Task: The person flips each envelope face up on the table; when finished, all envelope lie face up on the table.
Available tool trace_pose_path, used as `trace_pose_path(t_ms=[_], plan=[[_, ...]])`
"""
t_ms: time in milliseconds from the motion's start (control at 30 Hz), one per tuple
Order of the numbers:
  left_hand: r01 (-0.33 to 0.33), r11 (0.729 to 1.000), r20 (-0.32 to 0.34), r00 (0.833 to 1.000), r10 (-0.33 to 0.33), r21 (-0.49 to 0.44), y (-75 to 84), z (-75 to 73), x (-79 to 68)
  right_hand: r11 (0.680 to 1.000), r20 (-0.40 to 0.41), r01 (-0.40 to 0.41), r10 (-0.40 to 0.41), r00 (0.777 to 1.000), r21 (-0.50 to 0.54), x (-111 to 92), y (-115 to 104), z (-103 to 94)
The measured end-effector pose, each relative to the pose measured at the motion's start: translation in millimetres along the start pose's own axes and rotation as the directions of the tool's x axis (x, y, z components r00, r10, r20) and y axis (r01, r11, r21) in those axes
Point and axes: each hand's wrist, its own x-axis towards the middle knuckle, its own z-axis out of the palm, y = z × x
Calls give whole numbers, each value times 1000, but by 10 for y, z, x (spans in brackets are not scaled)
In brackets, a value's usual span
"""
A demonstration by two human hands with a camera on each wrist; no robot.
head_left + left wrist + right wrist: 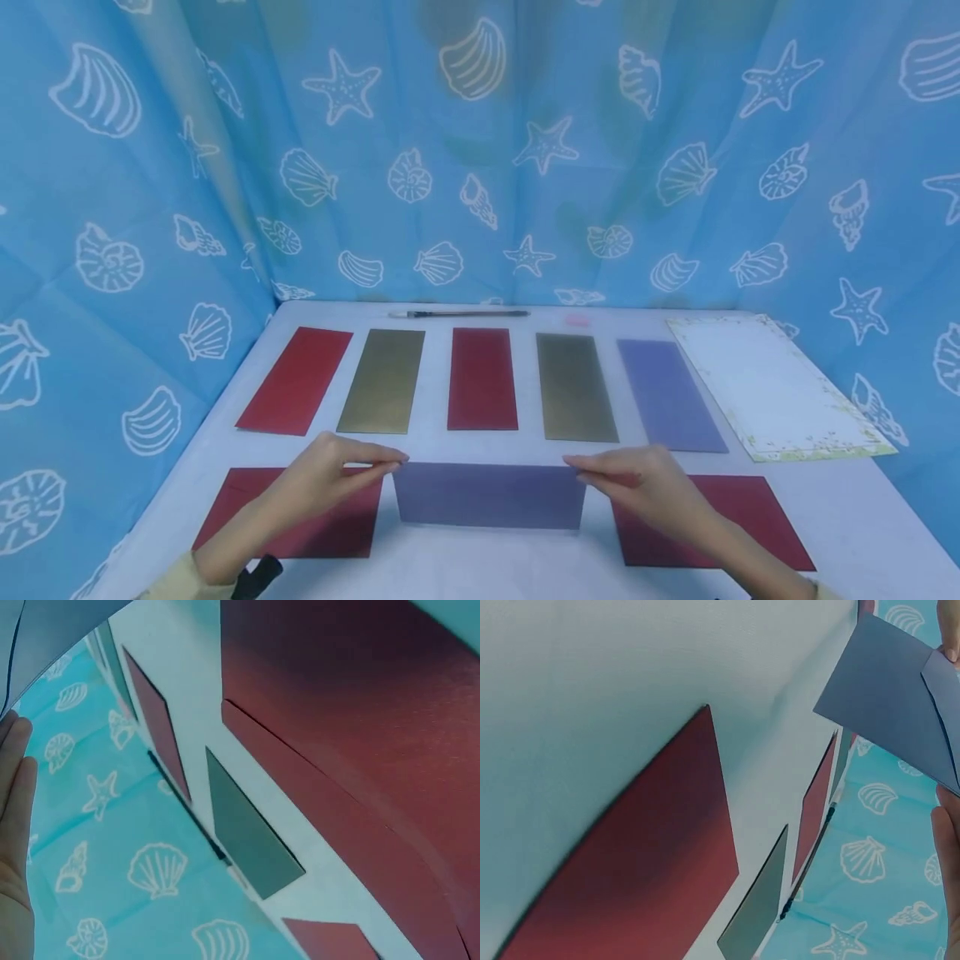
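Observation:
A purple envelope [491, 497] is held up lengthwise over the front of the table, its broad side facing me. My left hand [326, 475] pinches its left upper corner between thumb and fingers, and my right hand [648, 479] pinches the right one. In the right wrist view the envelope's flap [939, 694] shows along its edge. Under my left forearm lies a red envelope [337, 525]; another red envelope [738, 517] lies beneath my right wrist.
Behind my hands is a row: red [296, 379], gold [384, 379], red [482, 379], gold [576, 385] and purple envelopes [670, 393]. A flower-bordered sheet [780, 383] lies at right. Farther back are a brush [468, 314] and a small pink item [577, 321], before a blue curtain [480, 167].

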Motion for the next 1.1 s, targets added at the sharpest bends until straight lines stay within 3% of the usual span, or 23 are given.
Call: trace_pose_path(t_ms=[167, 333, 600, 867, 1100], plan=[[-16, 999, -20, 1000, 16, 30, -50, 27, 46, 998, 29, -60, 60, 998, 29, -2, 18, 10], [9, 999, 3, 1000, -9, 37, -93, 69, 81, 987, 78, -158, 157, 985, 16, -16, 63, 14], [4, 998, 31, 1000, -6, 55, -143, 78, 196, 982, 136, -186, 187, 973, -24, -7, 146, 16], [-9, 999, 71, 997, 6, 33, -217, 85, 312, 954, 229, -295, 299, 926, -55, 37, 249, 32], [-49, 997, 87, 995, 44, 58, -307, 182, 394, 941, 258, -314, 337, 905, -127, 89, 333, 64]])
